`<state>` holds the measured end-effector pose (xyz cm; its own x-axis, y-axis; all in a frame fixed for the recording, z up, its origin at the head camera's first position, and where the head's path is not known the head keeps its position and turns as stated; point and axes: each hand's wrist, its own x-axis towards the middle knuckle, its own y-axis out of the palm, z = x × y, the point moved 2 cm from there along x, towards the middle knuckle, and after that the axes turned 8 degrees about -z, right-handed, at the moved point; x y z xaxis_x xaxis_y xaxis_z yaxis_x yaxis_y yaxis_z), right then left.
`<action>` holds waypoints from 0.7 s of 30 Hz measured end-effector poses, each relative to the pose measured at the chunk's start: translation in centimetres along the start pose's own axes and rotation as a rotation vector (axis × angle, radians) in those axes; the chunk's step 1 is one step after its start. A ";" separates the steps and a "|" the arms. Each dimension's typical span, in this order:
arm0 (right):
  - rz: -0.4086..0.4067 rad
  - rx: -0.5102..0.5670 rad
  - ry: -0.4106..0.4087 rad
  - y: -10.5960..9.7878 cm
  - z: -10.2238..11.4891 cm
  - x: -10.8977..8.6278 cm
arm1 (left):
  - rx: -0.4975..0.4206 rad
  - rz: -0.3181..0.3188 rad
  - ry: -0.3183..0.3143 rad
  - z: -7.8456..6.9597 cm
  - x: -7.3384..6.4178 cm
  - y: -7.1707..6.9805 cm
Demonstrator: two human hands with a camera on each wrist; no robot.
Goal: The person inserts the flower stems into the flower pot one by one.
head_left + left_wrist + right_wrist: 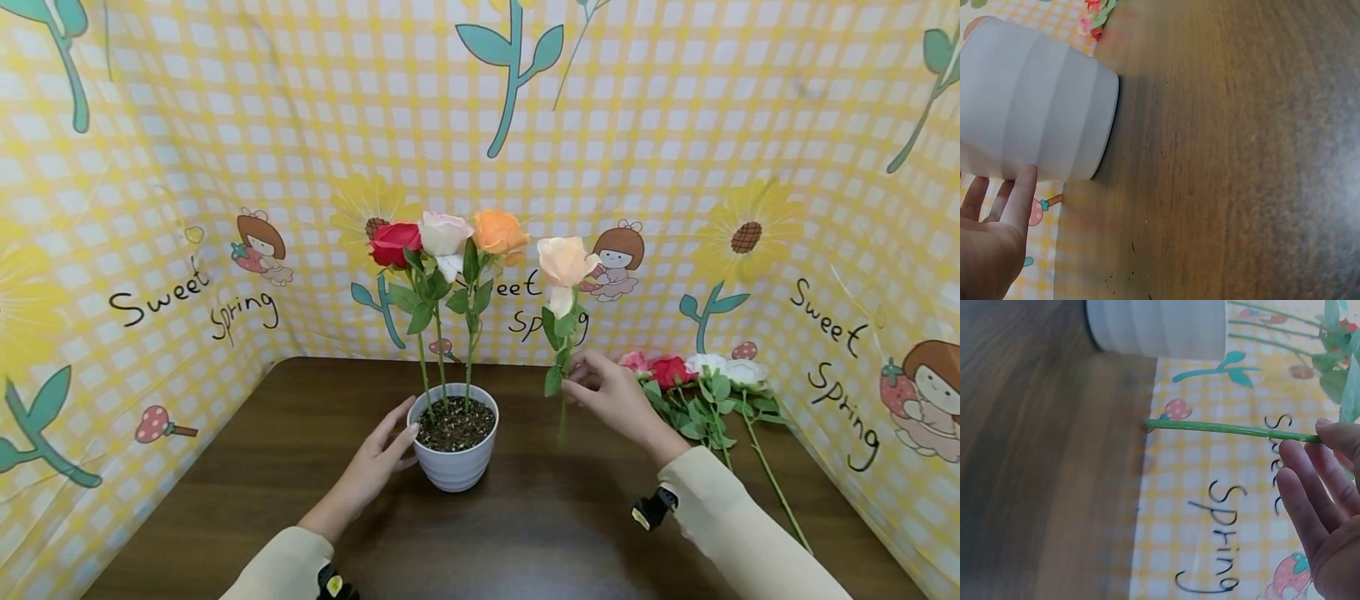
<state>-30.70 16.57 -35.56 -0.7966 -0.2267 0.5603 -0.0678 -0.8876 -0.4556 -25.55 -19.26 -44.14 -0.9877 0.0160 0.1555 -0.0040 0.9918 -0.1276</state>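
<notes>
Peach rose (567,262): I have it raised near the desk's (555,533) back edge, right of the flowerpot (456,471); bloom and leaves above the fingertips, bare stem below.
Right hand (611,392): thumb and fingertips pinching the stem.
Left hand (378,454): fingers nearly straight, touching the flowerpot's left side.
Materials: ruffled petals, slender green stem; white, round, ribbed flowerpot tapering downward; dark granular soil (453,431); wood-grain desk.
Long axis: near vertical, bloom up, stem end down.

We see one peach rose (566,262) with green leaves (567,323), a white pot (454,468), one red rose (394,244), one orange rose (499,232), the dark brown table (540,533), and a yellow-and-white checked cloth (405,108).
</notes>
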 end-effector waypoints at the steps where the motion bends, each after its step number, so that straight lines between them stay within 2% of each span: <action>1: -0.005 0.001 -0.015 0.1 0.3 0.2 | 0.003 0.000 0.000 0.0 0.0 0.0; 10: -0.043 0.000 -0.113 1.1 2.6 1.5 | 0.003 -0.007 0.002 0.0 0.0 0.0; 13: -0.047 0.031 -0.145 1.6 3.4 1.9 | 0.001 -0.007 0.002 0.0 0.1 0.0; 18: -0.029 0.068 -0.156 2.5 4.9 2.4 | -0.005 -0.004 0.003 0.1 0.1 0.0; 21: -0.018 0.072 -0.160 2.7 6.7 2.4 | -0.009 -0.003 0.004 0.1 0.1 0.0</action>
<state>-28.76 10.93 -30.85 -0.6897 -0.2663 0.6734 -0.0338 -0.9171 -0.3973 -25.63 -19.26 -44.25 -0.9871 0.0134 0.1597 -0.0056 0.9930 -0.1182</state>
